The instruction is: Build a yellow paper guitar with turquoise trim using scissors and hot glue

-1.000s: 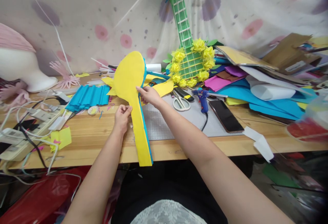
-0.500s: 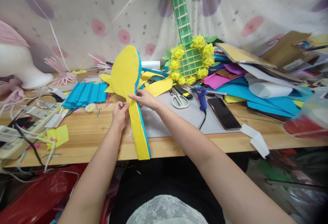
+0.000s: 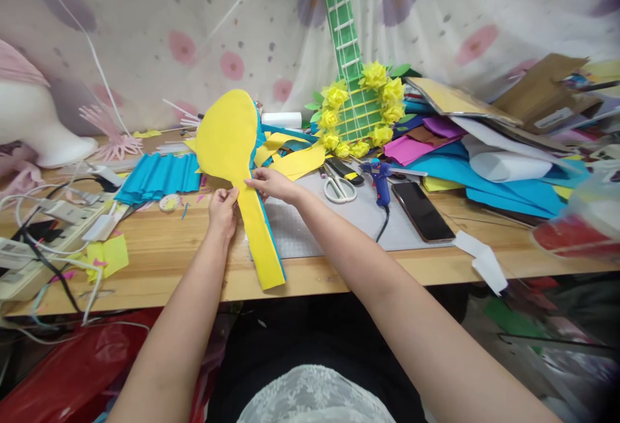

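A yellow paper guitar shape (image 3: 227, 132) with blue edging is held above the table, its rounded body pointing away and its long neck toward me. My left hand (image 3: 223, 213) pinches its left edge where body and neck meet. On the opposite edge, my right hand (image 3: 269, 185) grips it between thumb and fingers. Some fingertips are hidden behind the shape. Yellow paper scraps (image 3: 300, 162) lie just past my right hand. To the left is a pleated blue paper strip (image 3: 159, 177).
Scissors (image 3: 339, 185), a blue glue gun (image 3: 382, 183) and a phone (image 3: 423, 212) lie on the grey cutting mat (image 3: 310, 236). A green paper guitar with yellow flowers (image 3: 356, 113) leans at the back. Paper sheets (image 3: 489, 177) are piled right; a power strip (image 3: 58, 236) sits left.
The yellow guitar shape has tilted, its body shifting left and its neck end rising slightly away from me. Both hands keep their hold near the joint.
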`<action>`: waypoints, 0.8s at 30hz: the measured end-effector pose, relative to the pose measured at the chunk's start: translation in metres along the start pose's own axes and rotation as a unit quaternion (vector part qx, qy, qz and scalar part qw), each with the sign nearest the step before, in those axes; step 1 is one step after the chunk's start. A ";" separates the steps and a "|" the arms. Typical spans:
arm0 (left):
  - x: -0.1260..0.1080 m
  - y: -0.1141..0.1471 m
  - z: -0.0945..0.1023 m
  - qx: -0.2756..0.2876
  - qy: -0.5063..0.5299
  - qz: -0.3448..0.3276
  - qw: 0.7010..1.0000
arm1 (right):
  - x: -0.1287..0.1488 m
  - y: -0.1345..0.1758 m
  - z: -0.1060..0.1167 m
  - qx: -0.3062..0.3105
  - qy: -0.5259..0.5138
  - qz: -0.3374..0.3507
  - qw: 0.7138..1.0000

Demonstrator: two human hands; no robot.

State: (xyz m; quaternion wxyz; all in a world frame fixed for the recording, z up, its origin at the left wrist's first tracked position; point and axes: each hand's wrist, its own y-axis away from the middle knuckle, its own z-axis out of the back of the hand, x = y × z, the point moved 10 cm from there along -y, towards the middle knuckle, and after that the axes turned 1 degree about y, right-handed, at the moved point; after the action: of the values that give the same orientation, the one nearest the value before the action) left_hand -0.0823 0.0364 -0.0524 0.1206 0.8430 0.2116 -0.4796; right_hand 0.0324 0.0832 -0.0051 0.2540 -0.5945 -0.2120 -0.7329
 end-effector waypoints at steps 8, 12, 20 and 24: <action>-0.003 0.002 -0.002 0.008 0.007 -0.012 1.000 | 0.003 0.009 -0.003 0.025 0.000 -0.018 1.000; -0.003 0.001 -0.001 0.004 0.011 -0.008 1.000 | 0.009 0.013 -0.002 0.015 -0.012 -0.012 1.000; -0.003 0.001 0.002 -0.006 0.024 0.010 1.000 | 0.010 0.027 -0.019 0.078 -0.082 -0.014 0.994; -0.003 0.004 0.000 0.001 0.016 0.011 1.000 | 0.005 0.027 -0.016 0.060 -0.086 -0.023 0.994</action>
State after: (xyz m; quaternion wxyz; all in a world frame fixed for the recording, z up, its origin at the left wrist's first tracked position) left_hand -0.0817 0.0318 -0.0500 0.1212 0.8531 0.2035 -0.4650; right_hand 0.0363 0.0512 -0.0035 0.2530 -0.6337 -0.2904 -0.6708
